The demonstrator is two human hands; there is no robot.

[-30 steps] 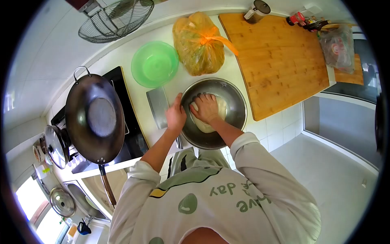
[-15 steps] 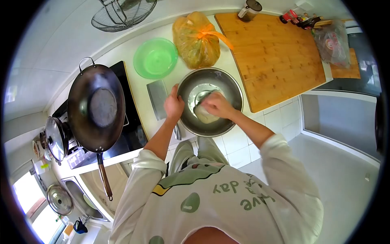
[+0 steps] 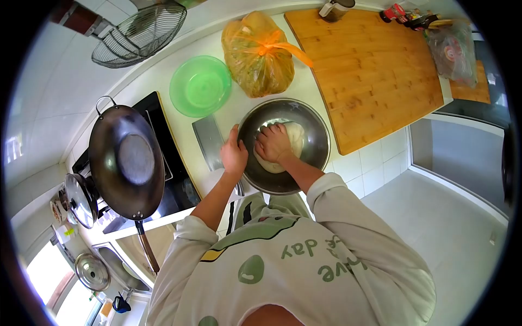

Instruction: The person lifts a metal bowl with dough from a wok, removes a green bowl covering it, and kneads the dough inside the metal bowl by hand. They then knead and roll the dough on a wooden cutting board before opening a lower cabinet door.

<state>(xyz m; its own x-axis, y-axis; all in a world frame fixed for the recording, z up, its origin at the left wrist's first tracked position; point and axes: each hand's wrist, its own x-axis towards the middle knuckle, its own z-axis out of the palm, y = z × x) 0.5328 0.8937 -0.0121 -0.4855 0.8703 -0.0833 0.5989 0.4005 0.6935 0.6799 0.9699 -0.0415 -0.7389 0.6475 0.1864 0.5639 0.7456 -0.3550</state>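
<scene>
A pale lump of dough point(image 3: 296, 137) lies in a steel mixing bowl point(image 3: 317, 146) at the counter's front edge. My left hand point(image 3: 235, 154) grips the bowl's left rim, thumb toward the inside and the other fingers mostly hidden. Inside the bowl my right hand point(image 3: 273, 142) presses on the dough, fingers curled over its left side, covering part of it. Just left of the bowl a cleaver point(image 3: 207, 139) lies flat, its handle partly hidden beneath my left forearm.
A green plastic basin point(image 3: 200, 87) and a tied orange bag point(image 3: 258, 57) stand behind the bowl. To the right lies a large wooden board point(image 3: 375, 76). A wok point(image 3: 126, 163) sits on the stove at left, handle toward me. A wire strainer point(image 3: 140, 35) hangs at upper left.
My right hand has shifted left over the dough, and more dough shows on its right. My left hand stays on the rim. The whole view has shifted slightly.
</scene>
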